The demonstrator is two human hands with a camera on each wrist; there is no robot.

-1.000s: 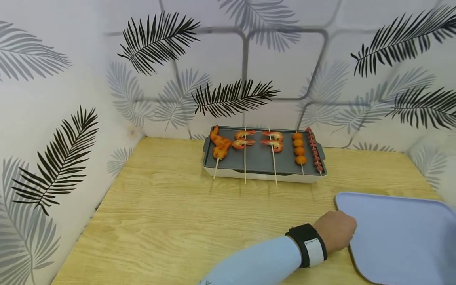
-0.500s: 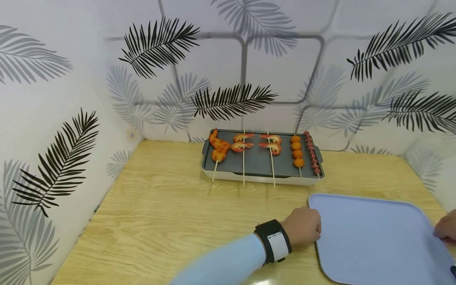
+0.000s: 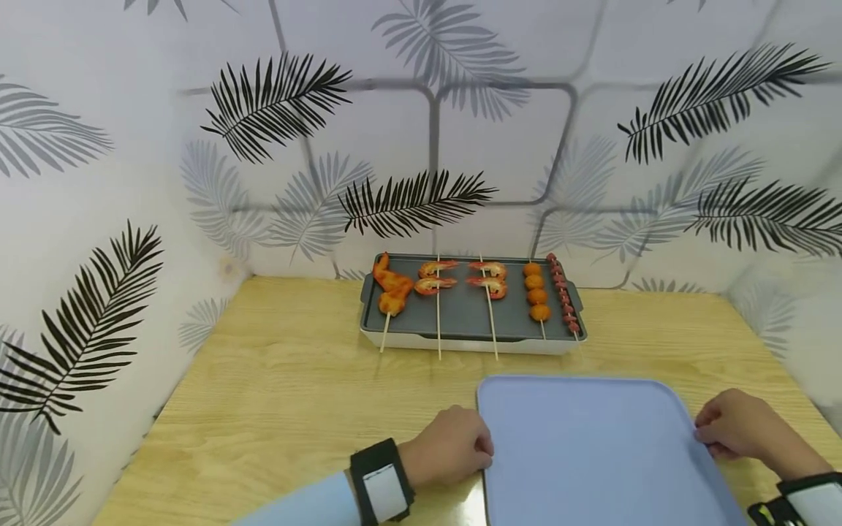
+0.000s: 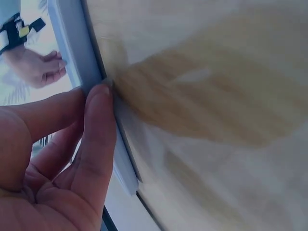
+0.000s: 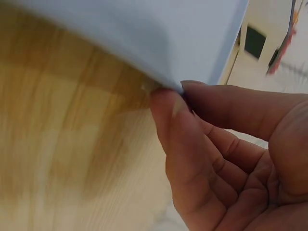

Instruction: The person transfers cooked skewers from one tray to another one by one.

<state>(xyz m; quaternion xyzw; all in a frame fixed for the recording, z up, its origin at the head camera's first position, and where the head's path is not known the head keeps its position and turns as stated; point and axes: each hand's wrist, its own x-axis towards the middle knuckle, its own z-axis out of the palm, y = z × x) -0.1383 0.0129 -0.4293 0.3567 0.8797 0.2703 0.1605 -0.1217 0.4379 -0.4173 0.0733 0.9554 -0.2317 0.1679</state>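
A pale blue tray (image 3: 592,446) with rounded corners lies toward the front right of the table in the head view. Its left rim is pinched between the thumb and fingers of my left hand (image 3: 450,447). Across from it, my right hand (image 3: 740,427) pinches the right rim. The left wrist view shows thumb and fingertips meeting on the tray's edge (image 4: 77,43). Thumb and index finger likewise nip the rim in the right wrist view, where the tray's surface (image 5: 192,38) fills the top. Nothing lies on the part of the tray in sight.
At the back stands a grey-topped grill (image 3: 460,310) with a white base. On it lie a chicken wing skewer (image 3: 392,285), two shrimp skewers (image 3: 437,286), a skewer of orange balls (image 3: 536,296) and a red-beaded skewer (image 3: 563,296). Leaf-patterned walls (image 3: 421,146) enclose the wooden table (image 3: 283,380).
The tray has slid left across the table, along with my left hand on its rim. My right hand has come into the head view from the right edge, holding the other side.
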